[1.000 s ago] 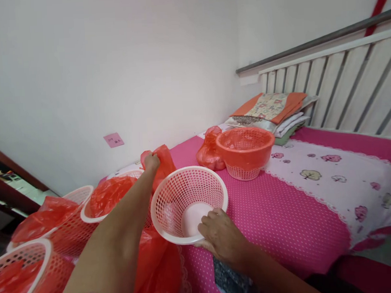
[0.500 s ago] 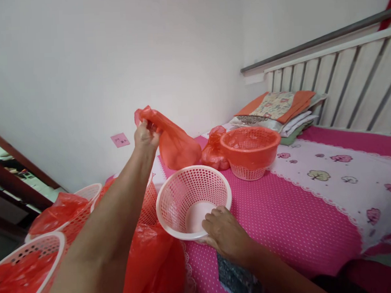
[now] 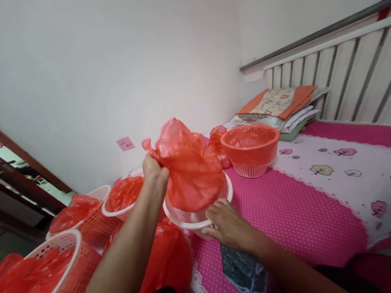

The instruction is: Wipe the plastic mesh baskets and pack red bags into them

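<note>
My left hand [image 3: 155, 171] is closed on the gathered end of a red plastic bag [image 3: 192, 170]. The bag hangs puffed out over a white plastic basket [image 3: 183, 221] with a mesh wall, hiding much of its inside. My right hand [image 3: 224, 223] grips the near right rim of this basket, thumb outside and fingers over the edge. The basket stands on the pink dotted bed sheet [image 3: 278, 216].
A basket lined with a red bag [image 3: 250, 146] stands behind to the right, beside another crumpled red bag [image 3: 217, 139]. Several baskets with red bags, one with a white rim [image 3: 76, 244], are at left. Folded bedding [image 3: 281, 105] lies by the white headboard [image 3: 336, 78].
My left hand has come lower and slightly right, swinging the red bag from behind the basket to above its opening. My right hand stays on the rim.
</note>
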Action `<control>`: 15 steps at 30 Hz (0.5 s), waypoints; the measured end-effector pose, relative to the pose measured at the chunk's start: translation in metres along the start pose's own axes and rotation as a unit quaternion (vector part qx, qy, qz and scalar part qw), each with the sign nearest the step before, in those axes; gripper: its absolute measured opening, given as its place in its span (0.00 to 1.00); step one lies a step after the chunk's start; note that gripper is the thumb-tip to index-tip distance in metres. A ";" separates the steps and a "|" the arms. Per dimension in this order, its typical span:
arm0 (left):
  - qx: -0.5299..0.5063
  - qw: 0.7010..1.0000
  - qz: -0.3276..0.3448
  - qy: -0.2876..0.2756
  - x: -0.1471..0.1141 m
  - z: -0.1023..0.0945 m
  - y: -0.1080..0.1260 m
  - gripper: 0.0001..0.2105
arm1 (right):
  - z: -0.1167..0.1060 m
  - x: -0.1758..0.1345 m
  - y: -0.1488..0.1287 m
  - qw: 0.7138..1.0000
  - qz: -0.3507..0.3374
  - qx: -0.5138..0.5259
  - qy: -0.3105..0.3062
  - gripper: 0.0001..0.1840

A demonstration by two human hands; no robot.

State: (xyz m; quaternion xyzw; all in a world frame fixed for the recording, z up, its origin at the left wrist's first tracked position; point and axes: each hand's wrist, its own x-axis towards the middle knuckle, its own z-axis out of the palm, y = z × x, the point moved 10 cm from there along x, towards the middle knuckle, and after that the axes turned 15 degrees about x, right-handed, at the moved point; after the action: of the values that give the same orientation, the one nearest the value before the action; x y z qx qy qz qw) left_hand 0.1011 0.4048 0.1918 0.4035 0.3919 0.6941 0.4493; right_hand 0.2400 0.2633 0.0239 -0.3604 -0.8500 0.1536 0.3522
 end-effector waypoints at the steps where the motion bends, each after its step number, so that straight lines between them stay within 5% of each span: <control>1: 0.015 1.000 -0.021 -0.003 -0.009 -0.007 -0.017 0.11 | -0.001 -0.001 0.002 1.000 0.005 -0.004 0.000 0.25; 4: 0.045 0.997 -0.057 -0.034 -0.032 -0.024 -0.044 0.10 | -0.004 -0.003 0.006 1.000 0.016 -0.010 -0.002 0.27; 11: 0.148 0.989 -0.008 -0.005 -0.063 -0.075 -0.039 0.12 | -0.004 -0.002 0.002 1.000 0.009 -0.001 0.001 0.28; 15: 0.401 0.907 0.114 0.058 -0.088 -0.118 -0.047 0.24 | -0.004 -0.002 0.000 1.000 0.002 -0.011 0.006 0.25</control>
State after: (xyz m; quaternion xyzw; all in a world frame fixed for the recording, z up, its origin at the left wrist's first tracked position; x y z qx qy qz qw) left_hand 0.0319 0.3149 0.0873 0.5506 0.6139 0.5471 0.1434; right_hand 0.2436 0.2621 0.0256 -0.3665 -0.8489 0.1429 0.3531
